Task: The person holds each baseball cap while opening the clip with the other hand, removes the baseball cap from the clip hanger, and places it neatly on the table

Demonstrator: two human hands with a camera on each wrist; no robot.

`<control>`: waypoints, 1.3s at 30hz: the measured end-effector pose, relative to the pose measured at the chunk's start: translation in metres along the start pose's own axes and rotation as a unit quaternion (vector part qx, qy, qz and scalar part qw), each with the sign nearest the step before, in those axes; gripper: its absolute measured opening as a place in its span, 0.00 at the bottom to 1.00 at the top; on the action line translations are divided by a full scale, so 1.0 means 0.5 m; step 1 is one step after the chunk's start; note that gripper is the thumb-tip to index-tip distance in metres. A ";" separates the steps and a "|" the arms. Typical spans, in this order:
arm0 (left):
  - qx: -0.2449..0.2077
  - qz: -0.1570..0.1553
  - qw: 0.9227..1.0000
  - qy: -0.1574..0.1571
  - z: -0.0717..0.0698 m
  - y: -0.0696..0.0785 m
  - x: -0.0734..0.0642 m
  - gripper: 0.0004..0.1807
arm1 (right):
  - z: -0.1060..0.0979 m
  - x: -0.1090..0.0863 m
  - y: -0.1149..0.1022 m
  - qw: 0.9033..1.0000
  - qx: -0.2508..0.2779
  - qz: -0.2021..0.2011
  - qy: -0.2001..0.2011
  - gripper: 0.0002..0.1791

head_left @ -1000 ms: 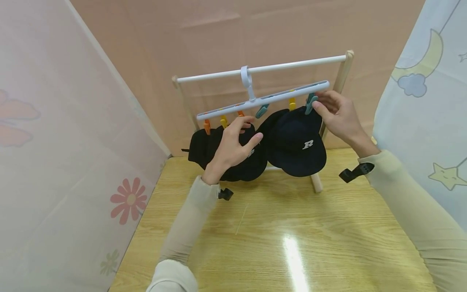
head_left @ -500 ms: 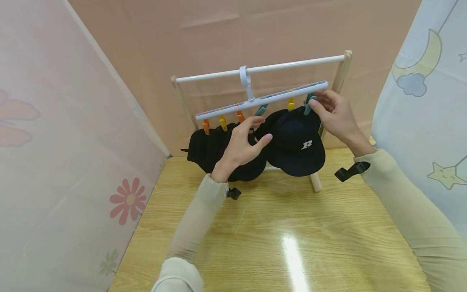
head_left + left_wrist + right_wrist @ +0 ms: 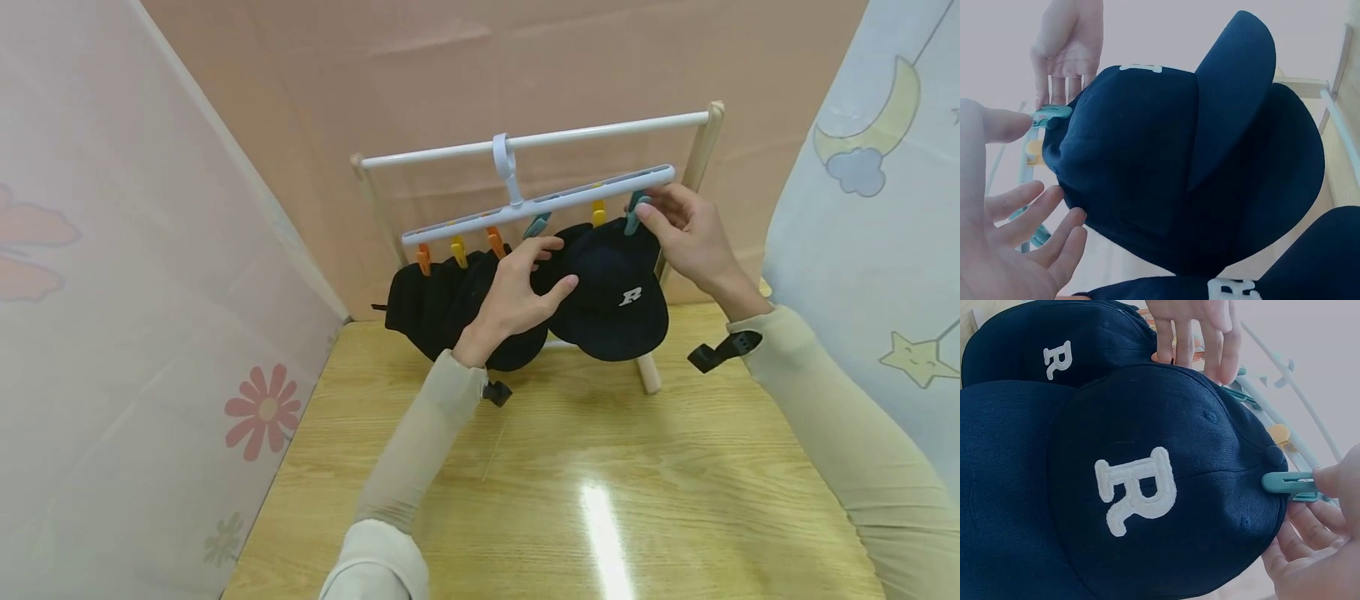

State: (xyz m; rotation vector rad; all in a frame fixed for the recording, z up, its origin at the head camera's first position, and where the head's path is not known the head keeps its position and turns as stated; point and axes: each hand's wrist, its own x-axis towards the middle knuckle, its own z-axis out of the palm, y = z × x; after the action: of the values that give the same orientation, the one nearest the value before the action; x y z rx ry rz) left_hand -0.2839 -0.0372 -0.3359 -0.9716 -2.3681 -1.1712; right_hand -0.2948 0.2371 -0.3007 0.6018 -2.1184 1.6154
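My right hand (image 3: 693, 242) pinches a teal clothespin (image 3: 1291, 482) between thumb and fingers, at the right end of a pale blue clip hanger (image 3: 577, 197). This clothespin bites the crown edge of a dark cap (image 3: 607, 287) with a white R, which hangs brim down. Another dark brim shows behind it. My left hand (image 3: 521, 292) holds nothing; its fingers are spread and loosely bent, with fingertips right at this cap's edge in the left wrist view. Above the left hand hangs a second teal clothespin (image 3: 537, 225). A yellow clothespin (image 3: 598, 213) sits beside the pinched one.
More dark caps (image 3: 411, 304) hang on the left from orange and yellow clothespins (image 3: 459, 252). The hanger hooks over the white rail (image 3: 600, 133) of a small wooden rack standing on the wooden table (image 3: 540, 475). Cloth screens (image 3: 135, 292) enclose the back and sides.
My left hand has moved right, from in front of the left caps to the edge of the right-hand cap. The right hand has stayed at the teal clothespin.
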 end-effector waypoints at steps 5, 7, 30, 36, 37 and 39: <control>0.009 0.004 1.000 0.003 0.015 0.000 0.010 0.29 | -0.001 0.000 0.001 1.000 0.001 0.002 -0.002 0.15; 0.014 0.008 1.000 0.002 0.020 0.000 0.014 0.28 | -0.003 0.000 0.000 1.000 0.000 0.004 -0.002 0.16; -0.017 0.026 1.000 -0.005 0.065 0.002 0.042 0.25 | 0.002 -0.007 -0.009 0.999 0.013 0.039 -0.016 0.17; -0.024 0.011 1.000 -0.009 0.074 0.009 0.050 0.23 | 0.000 -0.010 -0.008 0.995 0.077 0.042 -0.037 0.17; -0.025 0.007 1.000 -0.010 0.075 0.011 0.051 0.23 | 0.000 -0.010 -0.008 0.994 0.088 0.041 -0.040 0.17; -0.028 0.003 1.000 -0.007 0.077 0.013 0.055 0.22 | -0.001 -0.009 -0.007 0.993 0.100 0.040 -0.045 0.17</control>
State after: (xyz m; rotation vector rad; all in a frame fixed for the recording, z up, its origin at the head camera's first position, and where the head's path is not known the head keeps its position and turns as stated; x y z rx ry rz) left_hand -0.2985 0.0079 -0.3404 -1.0070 -2.3530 -1.2383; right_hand -0.2891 0.2373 -0.3002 0.6714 -2.0845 1.8936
